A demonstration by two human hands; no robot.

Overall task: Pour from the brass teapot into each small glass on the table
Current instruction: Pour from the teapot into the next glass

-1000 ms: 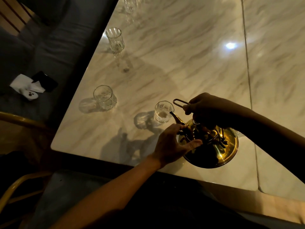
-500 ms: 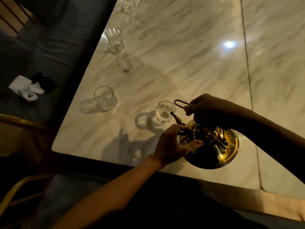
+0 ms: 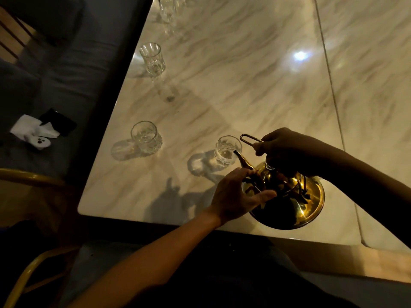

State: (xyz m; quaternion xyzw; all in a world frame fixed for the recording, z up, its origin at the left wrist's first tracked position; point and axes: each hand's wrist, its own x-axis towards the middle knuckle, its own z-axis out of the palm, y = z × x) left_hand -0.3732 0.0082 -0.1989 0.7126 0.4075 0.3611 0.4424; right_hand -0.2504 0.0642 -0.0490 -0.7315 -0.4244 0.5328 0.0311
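Observation:
The brass teapot [image 3: 287, 196] is tilted near the table's front edge, its spout tip over the rim of the nearest small glass [image 3: 226, 151], which holds a little clear liquid. My right hand [image 3: 287, 150] grips the teapot's wire handle from above. My left hand [image 3: 238, 194] rests against the pot's body just below the spout, fingers spread. A second small glass [image 3: 145, 137] stands to the left. A taller cut glass [image 3: 153, 57] stands farther back, and more glasses [image 3: 168, 7] blur at the top edge.
The marble table [image 3: 244, 85] has a seam running down its right side and a dark left edge. On the grey seat to the left lie a white tissue [image 3: 31, 130] and a black phone [image 3: 59, 122]. A yellow chair frame [image 3: 26, 176] sits at lower left.
Hands and teapot hold nearly the same pose over the nearest glass; only the view has shifted slightly.

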